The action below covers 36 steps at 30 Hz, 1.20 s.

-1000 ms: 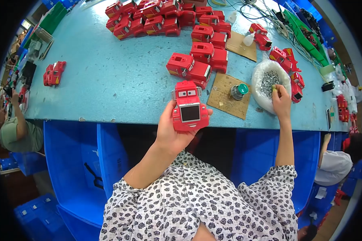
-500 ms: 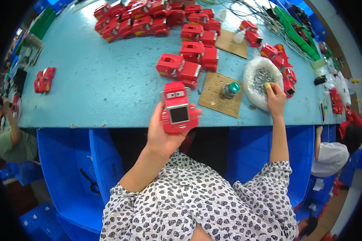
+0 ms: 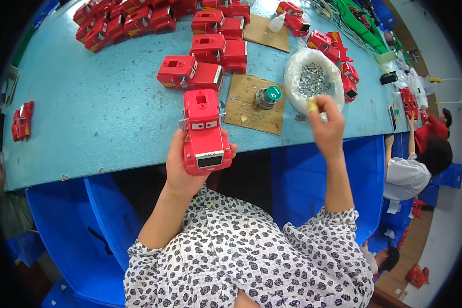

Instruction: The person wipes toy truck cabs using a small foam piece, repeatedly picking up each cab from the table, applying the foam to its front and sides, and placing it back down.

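Note:
A red toy truck (image 3: 204, 134) with eyes on its windshield lies in my left hand (image 3: 184, 167), its dark grille toward me. My fingers wrap round its underside and sides. My right hand (image 3: 327, 126) is raised at the near rim of a white bag (image 3: 295, 84) of small silvery metal parts (image 3: 314, 79). Its thumb and fingers are pinched together, with something yellow at the fingertips. What they hold, if anything, is too small to make out. Between my hands, a green-capped jar (image 3: 268, 97) stands on a piece of cardboard (image 3: 241, 110).
Several red toy trucks (image 3: 218, 51) stand along the table (image 3: 102, 113), and one red toy (image 3: 22, 121) lies far left. A small white bottle (image 3: 276, 23) is on the rear cardboard. Blue bins (image 3: 61, 220) are below the edge. Other people (image 3: 410, 172) sit at right.
My right hand has drawn back from the metal parts toward the bag's near rim. The truck in my left hand has tipped, so its roof and hood now show. The view has shifted.

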Tool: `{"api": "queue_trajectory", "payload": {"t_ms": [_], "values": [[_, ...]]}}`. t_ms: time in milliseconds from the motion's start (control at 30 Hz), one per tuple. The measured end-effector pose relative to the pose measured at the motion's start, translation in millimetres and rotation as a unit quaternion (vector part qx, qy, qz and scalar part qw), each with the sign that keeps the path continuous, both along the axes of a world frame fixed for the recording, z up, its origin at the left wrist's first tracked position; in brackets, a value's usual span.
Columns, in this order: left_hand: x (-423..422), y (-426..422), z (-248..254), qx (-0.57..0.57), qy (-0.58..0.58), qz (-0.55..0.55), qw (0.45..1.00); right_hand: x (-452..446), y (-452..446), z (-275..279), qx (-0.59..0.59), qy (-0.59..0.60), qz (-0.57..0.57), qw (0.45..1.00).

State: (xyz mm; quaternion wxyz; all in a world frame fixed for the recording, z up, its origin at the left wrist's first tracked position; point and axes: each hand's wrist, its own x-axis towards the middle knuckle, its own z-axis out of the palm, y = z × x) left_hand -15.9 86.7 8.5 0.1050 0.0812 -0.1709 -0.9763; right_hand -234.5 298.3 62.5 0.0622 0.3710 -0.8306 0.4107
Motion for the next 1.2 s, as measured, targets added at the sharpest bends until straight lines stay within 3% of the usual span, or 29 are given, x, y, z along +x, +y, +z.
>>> {"api": "queue_trajectory", "payload": {"t_ms": [33,100,133,200,333,500,733,1000,1200], "values": [[-2.8,0.4,-0.6,0.005,0.000,-0.001,1.000,12.0,-4.0,0.4,0.024,0.031,0.036,0.999],[-7.6,0.2,1.8,-0.013,0.004,0.002,1.000,31.1,-8.6,-5.8,0.050,-0.118,0.056,0.990],[-8.5,-0.7,2.9,-0.008,0.003,0.001,1.000,33.6,-11.7,-10.0,0.055,-0.119,0.055,0.990],[-9.0,-3.8,5.2,0.000,-0.016,-0.012,1.000,35.2,-16.2,-18.0,0.069,-0.248,0.023,0.966],[-9.2,-5.7,5.1,0.009,-0.026,0.002,1.000,28.9,-21.4,-23.2,0.128,-0.228,0.024,0.965],[-8.5,-4.9,3.9,0.028,-0.017,-0.002,0.999,24.1,-23.5,-13.7,0.085,-0.348,0.025,0.933],[-8.2,-6.7,3.3,0.036,-0.019,-0.009,0.999,23.3,-26.3,-6.5,0.128,-0.358,0.003,0.925],[-8.3,-8.3,0.7,0.025,-0.003,-0.024,0.999,24.6,-17.0,-15.0,-0.014,-0.425,-0.020,0.905],[-8.6,-5.2,1.0,0.029,-0.012,-0.008,0.999,22.8,-16.2,-10.7,0.038,-0.413,0.013,0.910]]}}
